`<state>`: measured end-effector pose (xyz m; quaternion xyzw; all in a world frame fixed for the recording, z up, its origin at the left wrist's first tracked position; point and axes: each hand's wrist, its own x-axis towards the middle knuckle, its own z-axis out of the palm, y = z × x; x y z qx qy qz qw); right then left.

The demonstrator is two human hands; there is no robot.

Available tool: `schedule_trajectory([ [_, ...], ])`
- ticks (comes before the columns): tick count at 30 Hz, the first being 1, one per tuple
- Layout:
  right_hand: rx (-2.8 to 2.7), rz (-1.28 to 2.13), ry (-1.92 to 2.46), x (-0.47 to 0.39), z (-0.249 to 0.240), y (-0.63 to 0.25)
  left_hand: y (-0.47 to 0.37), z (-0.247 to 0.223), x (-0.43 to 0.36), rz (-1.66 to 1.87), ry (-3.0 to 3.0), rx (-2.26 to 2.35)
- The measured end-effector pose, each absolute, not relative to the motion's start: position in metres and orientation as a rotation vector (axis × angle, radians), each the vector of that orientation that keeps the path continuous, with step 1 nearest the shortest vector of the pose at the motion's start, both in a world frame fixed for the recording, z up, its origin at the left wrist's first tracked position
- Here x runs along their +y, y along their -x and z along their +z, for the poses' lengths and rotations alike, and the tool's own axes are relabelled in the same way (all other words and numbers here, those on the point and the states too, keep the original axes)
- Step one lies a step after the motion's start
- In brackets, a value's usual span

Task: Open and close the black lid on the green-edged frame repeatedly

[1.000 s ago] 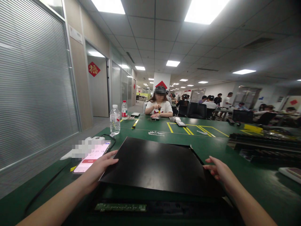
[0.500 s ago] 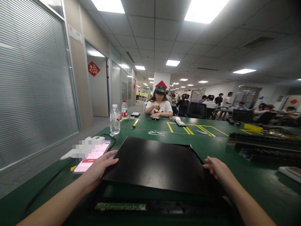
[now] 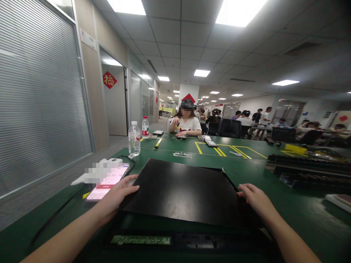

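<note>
A large glossy black sheet point(image 3: 181, 191) lies slightly askew over a dark frame, its near edge raised from the frame. At the sheet's left edge, my left hand point(image 3: 119, 195) grips it, thumb on top and the other fingers partly hidden. My right hand point(image 3: 252, 195) has its fingers bent against the right edge of the sheet and frame, closed on that edge. Below the sheet's near edge, a green circuit board strip point(image 3: 141, 240) shows in the dark lower part of the frame.
A phone point(image 3: 108, 182) lies left of my left hand, a black cable beside it. Two bottles point(image 3: 134, 138) stand behind. Across the green table point(image 3: 153, 153) sits a person point(image 3: 186, 122) handling a small device. Dark stacked strips point(image 3: 304, 168) lie at the right.
My hands and the black sheet have hardly moved. Across the table, the person's raised hand has shifted to the left, away from the small device.
</note>
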<state>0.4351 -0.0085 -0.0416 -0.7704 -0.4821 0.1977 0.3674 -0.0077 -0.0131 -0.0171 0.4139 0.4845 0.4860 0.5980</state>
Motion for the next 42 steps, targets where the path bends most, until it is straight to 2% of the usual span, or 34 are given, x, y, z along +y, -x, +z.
schedule_trajectory([
  [9,-1.367,0.336,2.006,-0.010,-0.043,-0.434,0.007,-0.019,-0.014,1.140,-0.967,1.109],
  [31,-1.403,0.288,2.071,-0.011,-0.041,-0.430,0.009,-0.017,-0.016,1.072,-1.066,1.169],
  [42,-1.464,0.236,2.104,-0.011,-0.043,-0.433,0.014,-0.030,-0.008,1.052,-1.099,1.188],
])
